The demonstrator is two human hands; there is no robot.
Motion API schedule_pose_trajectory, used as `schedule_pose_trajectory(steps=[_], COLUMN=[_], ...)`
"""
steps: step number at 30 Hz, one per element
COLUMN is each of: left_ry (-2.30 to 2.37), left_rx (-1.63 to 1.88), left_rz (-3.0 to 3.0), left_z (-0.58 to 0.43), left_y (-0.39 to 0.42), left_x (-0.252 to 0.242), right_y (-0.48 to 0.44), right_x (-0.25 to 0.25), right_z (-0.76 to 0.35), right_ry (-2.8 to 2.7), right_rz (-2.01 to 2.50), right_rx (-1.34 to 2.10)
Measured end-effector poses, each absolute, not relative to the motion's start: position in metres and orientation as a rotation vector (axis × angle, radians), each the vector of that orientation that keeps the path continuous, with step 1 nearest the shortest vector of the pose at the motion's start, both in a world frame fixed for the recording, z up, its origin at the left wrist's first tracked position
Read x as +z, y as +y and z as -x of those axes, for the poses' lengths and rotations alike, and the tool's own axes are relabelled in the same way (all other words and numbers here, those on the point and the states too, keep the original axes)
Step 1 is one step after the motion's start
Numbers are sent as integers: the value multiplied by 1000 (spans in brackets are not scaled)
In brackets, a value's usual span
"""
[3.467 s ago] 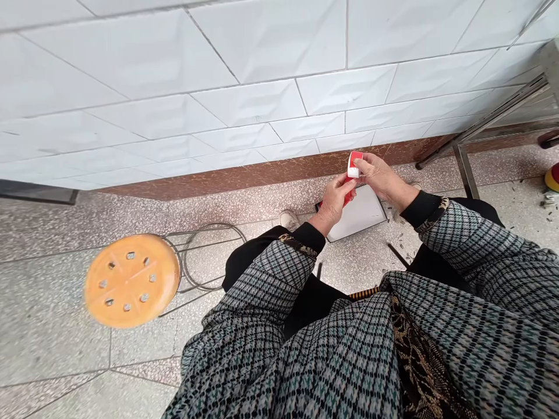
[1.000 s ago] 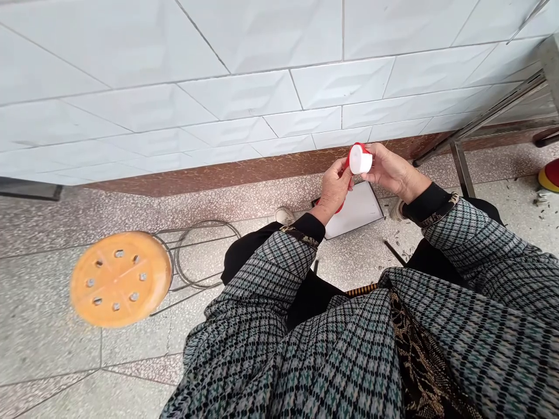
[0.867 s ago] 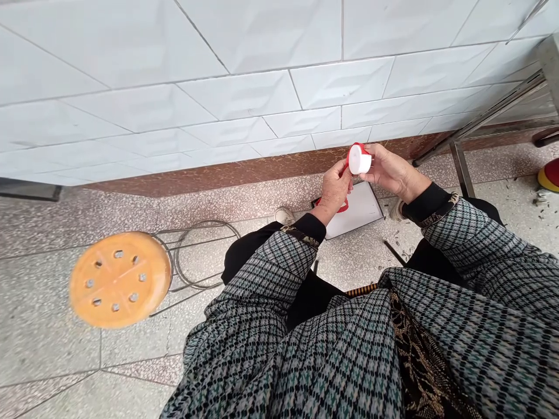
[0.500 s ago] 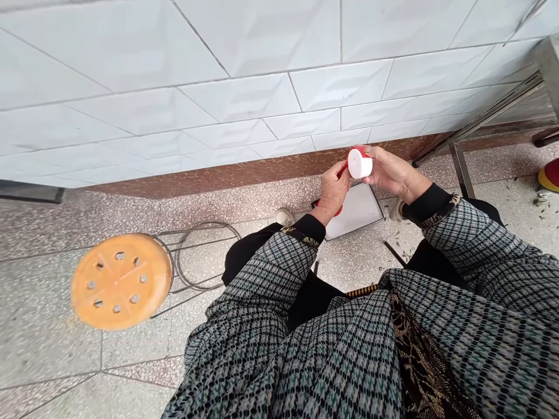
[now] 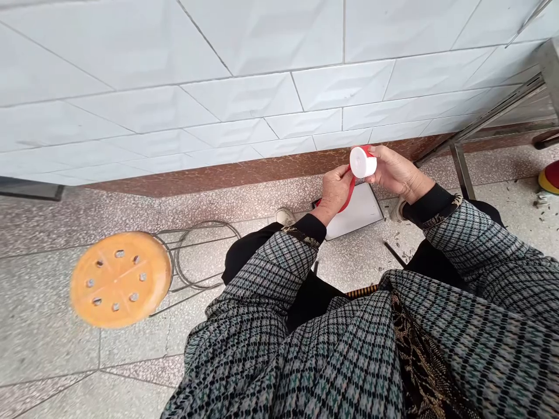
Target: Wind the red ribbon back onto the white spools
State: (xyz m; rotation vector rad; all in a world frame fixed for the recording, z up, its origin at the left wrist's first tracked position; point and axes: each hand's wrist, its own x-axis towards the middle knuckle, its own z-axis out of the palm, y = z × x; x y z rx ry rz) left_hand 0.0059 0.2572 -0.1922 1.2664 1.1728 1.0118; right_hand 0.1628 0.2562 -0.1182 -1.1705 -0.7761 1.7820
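Item: tape roll (image 5: pixel 362 162), red with a white end, held above the floor just right of centre. Right hand (image 5: pixel 396 173): fingers curled, gripping the roll. Left hand (image 5: pixel 335 192): closed, pinching the red strip (image 5: pixel 350 192) that runs from the roll down past the palm. Below both hands: white board (image 5: pixel 356 212) on the floor, between the shoes (image 5: pixel 285 217). Also present: orange stool (image 5: pixel 120 279) with a wire base, left of frame; tiled wall (image 5: pixel 262 99) across the top; metal frame (image 5: pixel 458 169) at right.
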Motion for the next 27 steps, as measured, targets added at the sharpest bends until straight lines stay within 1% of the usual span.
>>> schedule_pose_trajectory(steps=[8,13,18,27], left_ry=[1152,1143,1129,1117], left_rx=[995,935,955,884], left_rz=[-1192,-1202,-1188,-1083], left_z=[-3,-4,-5,-8], left_y=[255,255,255,248], left_x=[-181,-184,-187,-179], right_y=[256,254,255,257], right_x=[-119,-116,-116,-117], right_z=[-164,-162,-162,-163], right_ry=[-809,-823,-816,-865], right_rz=[1163,1161,1163,1189], right_rx=[1755,1766,1748,1724])
